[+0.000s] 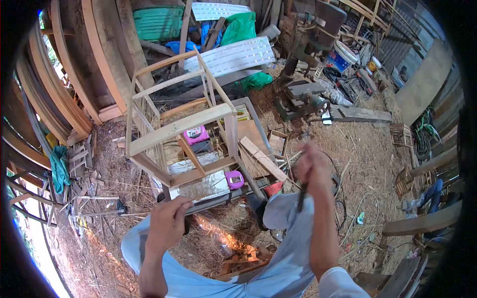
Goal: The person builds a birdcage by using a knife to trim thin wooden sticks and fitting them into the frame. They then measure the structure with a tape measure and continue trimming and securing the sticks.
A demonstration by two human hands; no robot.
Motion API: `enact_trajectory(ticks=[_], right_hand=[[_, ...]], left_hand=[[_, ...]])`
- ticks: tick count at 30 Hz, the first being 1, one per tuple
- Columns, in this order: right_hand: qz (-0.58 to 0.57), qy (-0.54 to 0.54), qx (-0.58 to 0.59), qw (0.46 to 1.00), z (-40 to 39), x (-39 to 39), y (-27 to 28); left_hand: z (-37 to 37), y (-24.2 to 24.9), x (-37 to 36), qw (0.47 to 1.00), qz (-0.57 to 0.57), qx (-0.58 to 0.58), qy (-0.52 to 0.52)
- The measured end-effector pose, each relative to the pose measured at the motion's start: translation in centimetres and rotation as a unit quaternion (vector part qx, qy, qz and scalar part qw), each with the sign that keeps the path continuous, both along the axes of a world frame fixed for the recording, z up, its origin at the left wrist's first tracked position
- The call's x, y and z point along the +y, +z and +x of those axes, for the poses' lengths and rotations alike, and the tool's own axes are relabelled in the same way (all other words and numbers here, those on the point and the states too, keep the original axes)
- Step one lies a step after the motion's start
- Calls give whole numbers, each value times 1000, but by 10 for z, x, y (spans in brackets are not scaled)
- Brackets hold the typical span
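My left hand (169, 221) is over my left knee at the front edge of a low bench, its fingers curled together; whatever they may hold is hidden. To the right, my right hand (314, 166) is raised and smeared by motion, closed around a dark, thin, stick-like tool (301, 197) whose kind I cannot make out. In front of me a slatted wooden frame (181, 130) stands on the bench. A pink tape measure (196, 133) lies inside the frame, and a purple tape measure (234, 180) sits near the bench's front edge, right of my left hand.
A wooden block (262, 160) leans right of the frame. Beyond it stands a green metal machine (298, 99). Long planks (102, 54) lean on the left. White panels (231, 55) and a green crate (158, 23) lie behind. Shavings (362, 154) and cords cover the floor.
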State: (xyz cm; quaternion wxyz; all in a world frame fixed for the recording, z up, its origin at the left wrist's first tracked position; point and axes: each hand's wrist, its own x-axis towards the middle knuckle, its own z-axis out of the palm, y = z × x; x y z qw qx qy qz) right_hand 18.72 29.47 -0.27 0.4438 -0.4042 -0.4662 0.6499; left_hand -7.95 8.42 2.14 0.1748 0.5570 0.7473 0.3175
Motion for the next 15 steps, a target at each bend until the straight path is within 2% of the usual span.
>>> enact_trajectory(ticks=[1, 2, 3, 4, 6, 7, 8, 11, 12, 14, 15], right_hand=[[-38, 84, -35, 995, -13, -16, 2], [-95, 169, 15, 981, -24, -27, 9], [-80, 224, 26, 971, -30, -30, 4], [-83, 220, 31, 971, -34, -35, 5], [-46, 290, 39, 955, -40, -39, 14], [-47, 298, 77, 950, -41, -40, 6], [-46, 299, 78, 950, -44, -39, 2], [125, 186, 22, 974, -46, -38, 1], [123, 186, 22, 975, -42, -33, -1], [101, 99, 8, 990, -30, -20, -7], [27, 114, 24, 993, -26, -16, 0]], left_hand=[[3, -7, 3, 998, 53, 11, -13], [3, -11, 4, 999, 50, 13, -17], [2, -14, 5, 998, 62, 12, -19], [1, -14, 5, 997, 76, 11, -19], [2, -9, 6, 997, 65, 8, -27], [3, -8, 6, 998, 55, 1, -32], [4, -8, 7, 998, 56, 1, -31], [8, -10, 6, 999, 33, -18, -24], [7, -10, 6, 999, 24, -19, -26], [7, -10, 6, 999, 17, -21, -28], [7, -9, 7, 999, 26, -18, -30]])
